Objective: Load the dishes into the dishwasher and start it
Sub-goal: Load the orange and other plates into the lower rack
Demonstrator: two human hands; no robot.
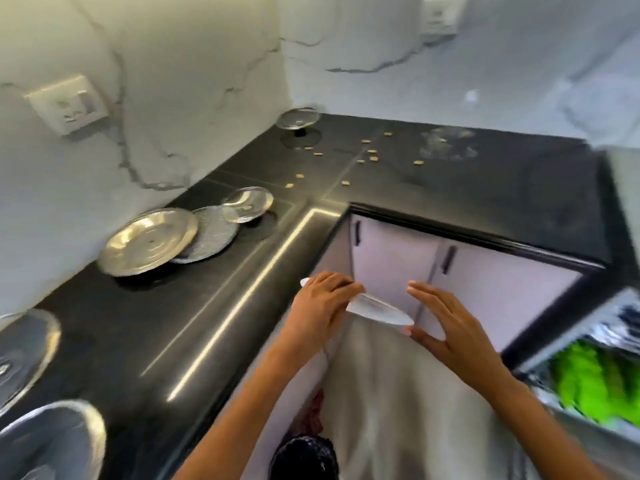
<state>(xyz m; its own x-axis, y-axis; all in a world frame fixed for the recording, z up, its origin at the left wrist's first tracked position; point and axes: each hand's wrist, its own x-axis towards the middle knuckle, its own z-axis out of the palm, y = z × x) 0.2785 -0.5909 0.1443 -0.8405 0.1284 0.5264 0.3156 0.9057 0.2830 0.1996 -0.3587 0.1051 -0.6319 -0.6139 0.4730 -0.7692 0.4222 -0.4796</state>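
Note:
My left hand (320, 301) grips a clear glass plate (377, 310) by its left rim and holds it tilted in front of the counter's inner corner. My right hand (450, 327) is spread beside the plate's right edge, with the thumb touching its rim. On the black counter to the left lie a steel plate (147, 240), a textured grey plate (211, 233) partly under it, and a small glass bowl (246, 204). The open dishwasher rack (595, 372), with green tines, shows at the right edge, blurred.
A glass lid (298, 118) stands at the back corner of the counter (485, 188), with scattered crumbs (367, 154) nearby. More glass dishes (24, 344) sit at the near left. White cabinet doors (391, 258) are under the counter. Wall sockets (67, 103) are on the marble wall.

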